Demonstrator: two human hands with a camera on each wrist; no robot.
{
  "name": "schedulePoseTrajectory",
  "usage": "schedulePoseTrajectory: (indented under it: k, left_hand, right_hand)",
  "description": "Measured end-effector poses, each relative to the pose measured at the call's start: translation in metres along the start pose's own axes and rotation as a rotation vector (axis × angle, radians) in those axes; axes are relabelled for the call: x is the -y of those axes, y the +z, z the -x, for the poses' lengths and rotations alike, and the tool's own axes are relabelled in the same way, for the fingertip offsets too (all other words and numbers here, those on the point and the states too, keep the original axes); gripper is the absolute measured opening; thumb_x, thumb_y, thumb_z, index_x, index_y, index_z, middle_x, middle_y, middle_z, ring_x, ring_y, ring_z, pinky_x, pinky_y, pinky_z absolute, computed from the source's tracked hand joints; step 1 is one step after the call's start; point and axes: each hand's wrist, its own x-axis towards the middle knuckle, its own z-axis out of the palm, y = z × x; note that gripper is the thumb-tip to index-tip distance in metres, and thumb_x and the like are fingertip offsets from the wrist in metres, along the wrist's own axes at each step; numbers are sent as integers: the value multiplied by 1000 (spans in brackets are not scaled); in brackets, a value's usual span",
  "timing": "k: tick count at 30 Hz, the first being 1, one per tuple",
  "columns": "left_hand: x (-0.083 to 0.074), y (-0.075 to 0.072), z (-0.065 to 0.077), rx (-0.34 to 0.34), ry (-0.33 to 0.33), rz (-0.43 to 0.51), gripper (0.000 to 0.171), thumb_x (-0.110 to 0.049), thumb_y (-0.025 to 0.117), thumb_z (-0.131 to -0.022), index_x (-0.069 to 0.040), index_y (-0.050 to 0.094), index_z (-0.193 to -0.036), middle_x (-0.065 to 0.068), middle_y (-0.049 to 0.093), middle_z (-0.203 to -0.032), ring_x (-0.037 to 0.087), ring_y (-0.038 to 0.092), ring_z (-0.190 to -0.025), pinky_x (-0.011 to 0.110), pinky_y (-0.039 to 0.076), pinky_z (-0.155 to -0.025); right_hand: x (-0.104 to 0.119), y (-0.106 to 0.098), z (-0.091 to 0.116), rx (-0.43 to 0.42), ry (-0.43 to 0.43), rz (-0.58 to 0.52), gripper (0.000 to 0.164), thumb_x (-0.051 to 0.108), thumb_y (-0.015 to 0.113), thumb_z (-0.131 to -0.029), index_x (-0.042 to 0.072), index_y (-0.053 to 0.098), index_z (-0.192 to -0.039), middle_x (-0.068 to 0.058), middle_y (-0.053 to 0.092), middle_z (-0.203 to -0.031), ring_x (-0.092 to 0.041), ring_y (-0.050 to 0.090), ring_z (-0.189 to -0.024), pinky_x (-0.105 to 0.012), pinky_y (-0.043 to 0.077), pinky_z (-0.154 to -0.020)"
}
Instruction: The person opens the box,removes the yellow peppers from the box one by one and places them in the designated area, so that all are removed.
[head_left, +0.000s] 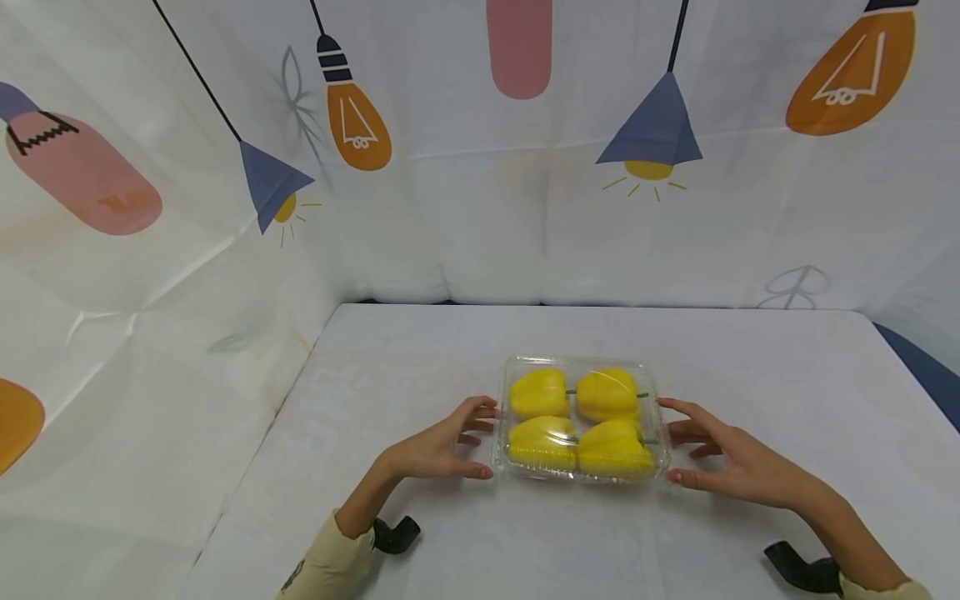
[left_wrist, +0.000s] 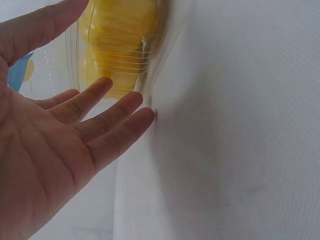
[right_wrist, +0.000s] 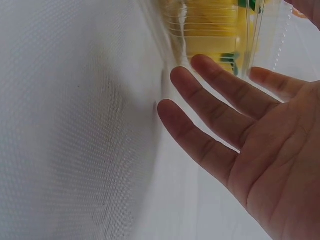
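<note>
A clear plastic clamshell box (head_left: 573,479) lies closed on the white table, with several yellow bell peppers (head_left: 542,393) with green stems inside. At the box's left end is my left hand (head_left: 446,442), fingers spread and relaxed, thumb nearest me. My right hand (head_left: 738,462) flanks the right end in much the same way, its fingertips close to the plastic. Both palms face the box. In the left wrist view the left fingers (left_wrist: 120,132) are parted, with the box wall beyond them. The right wrist view has the right fingers (right_wrist: 200,135) loosely extended near the ribbed side.
The white-covered table (head_left: 405,350) stretches around the box. Behind and to the left hangs a white curtain (head_left: 465,208) printed with lamps and bulbs. A black curved piece sits at each wrist, by the cream sleeves (head_left: 330,558).
</note>
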Motion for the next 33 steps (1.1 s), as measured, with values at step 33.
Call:
schedulePoseTrajectory:
  k: [33]
  left_hand:
    - [-5,4,1,37,-84,361,79,-6,72,-82,-20,19,-140,14,56,-113,28,65,-94,40,53,-81]
  right_hand:
    - [2,1,1,25,-11,-12,85,38,71,-83,25,19,-149,-8,58,-125,-4,56,-106,-27,52,-77]
